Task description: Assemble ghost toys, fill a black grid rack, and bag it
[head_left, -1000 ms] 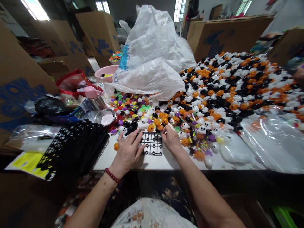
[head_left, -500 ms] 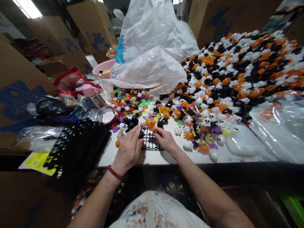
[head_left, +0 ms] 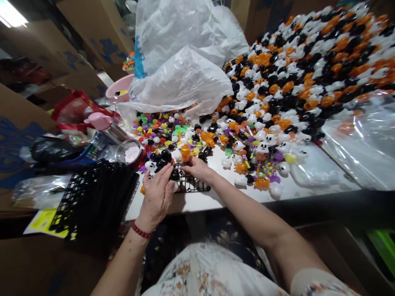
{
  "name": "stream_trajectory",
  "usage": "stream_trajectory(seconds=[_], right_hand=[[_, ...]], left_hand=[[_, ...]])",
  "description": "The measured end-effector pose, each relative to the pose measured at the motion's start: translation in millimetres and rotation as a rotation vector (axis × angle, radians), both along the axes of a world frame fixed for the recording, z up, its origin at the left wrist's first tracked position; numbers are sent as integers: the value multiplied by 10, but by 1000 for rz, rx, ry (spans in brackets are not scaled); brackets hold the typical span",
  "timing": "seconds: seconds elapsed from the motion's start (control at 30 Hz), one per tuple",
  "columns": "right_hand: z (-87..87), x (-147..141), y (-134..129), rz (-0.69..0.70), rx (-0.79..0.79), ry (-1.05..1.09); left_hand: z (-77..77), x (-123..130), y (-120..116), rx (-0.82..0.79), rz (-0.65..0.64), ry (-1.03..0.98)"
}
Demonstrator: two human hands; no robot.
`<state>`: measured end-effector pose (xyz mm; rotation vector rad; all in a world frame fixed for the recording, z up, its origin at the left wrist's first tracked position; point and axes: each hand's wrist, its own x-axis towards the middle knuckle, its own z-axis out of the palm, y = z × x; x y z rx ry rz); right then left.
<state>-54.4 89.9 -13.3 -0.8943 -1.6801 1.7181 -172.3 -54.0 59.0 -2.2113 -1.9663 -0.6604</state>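
Note:
A black plastic grid tray (head_left: pixel 197 187) lies on the white table in front of me. My right hand (head_left: pixel 199 169) pinches an orange pumpkin-topped piece (head_left: pixel 185 152) from below, holding it upright over the tray's far left part. My left hand (head_left: pixel 157 193) rests with fingers stretched out at the tray's left side, beside black toppers (head_left: pixel 166 155) and a white ghost topper (head_left: pixel 150 165). A black piece and a bit of white show by its fingers and thumb, partly hidden. The underside of the left hand cannot be seen.
To the left are stacked black grid trays (head_left: pixel 95 197), a metal bowl of white powder (head_left: pixel 126 152) and a pink-lidded flask (head_left: pixel 103 123). Behind stands a white plastic bag (head_left: pixel 185 78). A large heap of toppers (head_left: pixel 296 90) fills the right, with clear bags (head_left: pixel 364 139) beside it.
My right hand has moved left across the tray with the pumpkin piece, which now stands more upright near my left fingertips. The whole view has shifted slightly.

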Motion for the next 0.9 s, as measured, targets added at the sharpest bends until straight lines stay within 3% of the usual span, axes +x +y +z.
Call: stream_trajectory(seconds=[0.17,0.33,0.43,0.6,0.9], right_hand=[[200,72,-2,85,320,-191],[500,432,-21,-32,736,-456],[664,614,-39,-70,901,-600],[787,557,-57,20,857,-585],[738,41,-30,63,671,-434]], left_hand=[[31,-1,-10,15,-23,-9],[106,-8,-24,14,-20,-8],[147,-22,-11,39,-30,-13],[147,-61,58,54,-27,-21],[115,-69,127,3,-30,32]])
